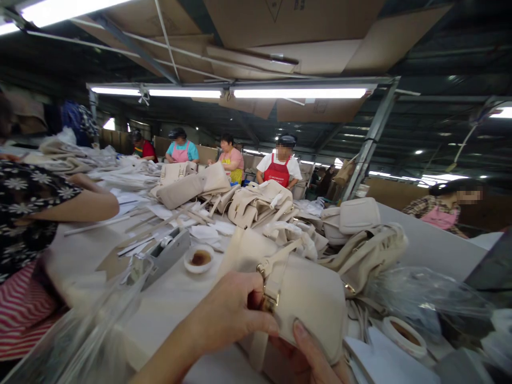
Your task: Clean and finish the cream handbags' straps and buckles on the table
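Observation:
A cream handbag [314, 296] with gold-coloured hardware is tilted in front of me, above the near part of the table. My left hand [224, 309] is closed at its left side, with thumb and fingers on the strap [276, 272] beside the gold buckle [270, 301]. From below, my right hand [312, 357] grips the bag's lower edge, its thumb pressed on the front panel. The fingers of the right hand are mostly hidden beneath the bag. A strap end hangs down under the bag.
Behind the bag lies a heap of cream bags [260, 205]. A white dish [199, 260] with brown liquid and a grey metal device [166, 256] are left of it. A tape roll [405, 337] and clear plastic [428, 293] lie right. A co-worker's arm [80, 205] rests at left.

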Available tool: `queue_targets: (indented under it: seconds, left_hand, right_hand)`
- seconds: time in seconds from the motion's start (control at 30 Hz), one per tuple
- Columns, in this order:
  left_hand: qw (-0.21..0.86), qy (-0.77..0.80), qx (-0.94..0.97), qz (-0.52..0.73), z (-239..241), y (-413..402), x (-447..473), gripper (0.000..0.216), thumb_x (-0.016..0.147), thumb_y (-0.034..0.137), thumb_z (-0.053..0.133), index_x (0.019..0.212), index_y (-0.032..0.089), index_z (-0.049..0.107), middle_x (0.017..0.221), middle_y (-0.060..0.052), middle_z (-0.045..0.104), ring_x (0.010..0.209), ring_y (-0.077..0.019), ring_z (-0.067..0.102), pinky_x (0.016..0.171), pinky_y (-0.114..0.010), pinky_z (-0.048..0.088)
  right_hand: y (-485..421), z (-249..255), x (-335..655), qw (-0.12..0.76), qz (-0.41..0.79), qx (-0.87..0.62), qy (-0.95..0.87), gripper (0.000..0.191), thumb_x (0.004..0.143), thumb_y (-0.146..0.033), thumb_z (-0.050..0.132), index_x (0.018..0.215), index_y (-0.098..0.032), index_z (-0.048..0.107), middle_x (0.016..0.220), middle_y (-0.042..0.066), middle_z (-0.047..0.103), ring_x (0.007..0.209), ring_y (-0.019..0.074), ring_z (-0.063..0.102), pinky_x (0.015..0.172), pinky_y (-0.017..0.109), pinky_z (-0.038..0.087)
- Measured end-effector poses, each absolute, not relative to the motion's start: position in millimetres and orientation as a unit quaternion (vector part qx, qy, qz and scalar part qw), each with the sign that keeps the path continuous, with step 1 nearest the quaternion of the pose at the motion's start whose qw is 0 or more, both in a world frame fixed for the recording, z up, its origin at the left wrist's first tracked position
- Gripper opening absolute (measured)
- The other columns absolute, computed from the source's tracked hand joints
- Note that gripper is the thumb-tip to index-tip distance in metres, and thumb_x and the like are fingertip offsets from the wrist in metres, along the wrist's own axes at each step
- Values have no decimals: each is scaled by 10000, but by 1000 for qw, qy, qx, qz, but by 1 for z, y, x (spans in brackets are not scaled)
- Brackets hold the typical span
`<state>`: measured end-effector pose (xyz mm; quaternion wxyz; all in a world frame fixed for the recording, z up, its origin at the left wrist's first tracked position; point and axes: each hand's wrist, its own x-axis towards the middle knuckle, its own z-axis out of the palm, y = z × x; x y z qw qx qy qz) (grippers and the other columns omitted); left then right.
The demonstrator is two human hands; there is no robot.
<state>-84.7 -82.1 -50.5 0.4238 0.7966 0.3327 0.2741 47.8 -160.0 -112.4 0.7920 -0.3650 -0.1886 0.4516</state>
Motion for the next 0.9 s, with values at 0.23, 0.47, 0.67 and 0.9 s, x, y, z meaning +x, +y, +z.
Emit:
queue_targets:
  seconds: [0.23, 0.47, 0.67, 0.9]
  left_hand:
    - [530, 283, 763, 239, -53, -68, -85, 235, 638, 254, 745, 647, 186, 521, 571, 71, 493, 553, -103, 442, 501, -227, 303]
    - [470, 306, 781, 274, -52, -82, -81, 251, 680, 314, 713, 746, 211, 494, 648, 70, 532, 592, -114, 479, 517, -227, 338]
    - [422, 339, 792, 282, -47, -89, -77, 455, 544, 282, 846, 691, 218, 420, 615, 97, 508, 556, -88, 418, 460, -213, 261]
    - [625, 267, 697, 227, -57, -68, -81, 422, 589, 277, 811, 705, 222, 409, 577, 99, 509, 461, -85, 495, 408, -189, 381]
  right_hand:
    - [-154, -123, 55, 788, 460, -351, -211, 538, 625, -365, 874, 1112, -180, 740, 870, 108, 806, 810, 294, 756, 665, 370, 640]
    - [-153, -126, 54, 790, 456, -353, -208, 583, 631, -381, 873, 1165, -204, 718, 876, 89, 807, 816, 297, 751, 677, 395, 634]
    - [-158, -125, 52, 787, 452, -359, -216, 428, 601, -395, 890, 964, -192, 791, 836, 90, 807, 811, 295, 754, 686, 375, 642]
    - [-158, -126, 50, 794, 473, -333, -187, 346, 594, -336, 903, 892, -200, 793, 810, 56, 808, 746, 244, 754, 665, 331, 649]
